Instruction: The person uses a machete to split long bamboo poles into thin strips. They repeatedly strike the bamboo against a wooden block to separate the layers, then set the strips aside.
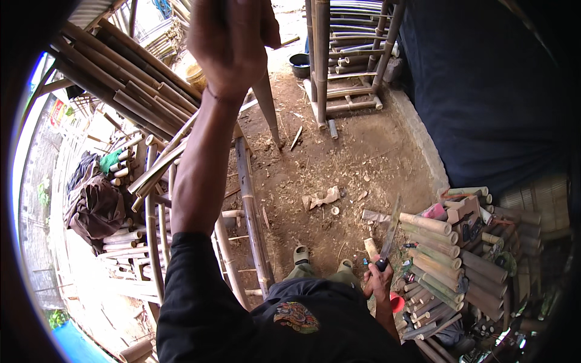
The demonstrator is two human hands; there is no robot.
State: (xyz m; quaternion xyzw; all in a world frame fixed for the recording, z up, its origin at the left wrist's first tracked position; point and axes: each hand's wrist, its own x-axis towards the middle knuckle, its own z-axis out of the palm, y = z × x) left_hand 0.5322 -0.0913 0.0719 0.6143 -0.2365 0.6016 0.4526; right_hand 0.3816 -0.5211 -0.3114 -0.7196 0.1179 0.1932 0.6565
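My left hand (230, 48) is raised high and close to the camera, its fingers curled and partly cut off by the upper edge. A grey, tapering handsaw blade (265, 106) slants down from behind this hand, pointing at the dirt floor; its handle is hidden by the hand. Low on the right, my right hand (379, 282) is closed round the dark handle of a long knife (392, 233), whose blade points up and away. Beside the knife shows a short pale bamboo piece (370, 247); whether it touches my hand I cannot tell.
Cut bamboo lengths (436, 260) are stacked at my right, with a cardboard box (465, 218) on top. A bamboo frame (247, 199) stands at my left, below bundled poles (133, 85). Ahead are a bamboo rack (351, 91) and a black basin (299, 65). Shavings litter the dirt floor (339, 163).
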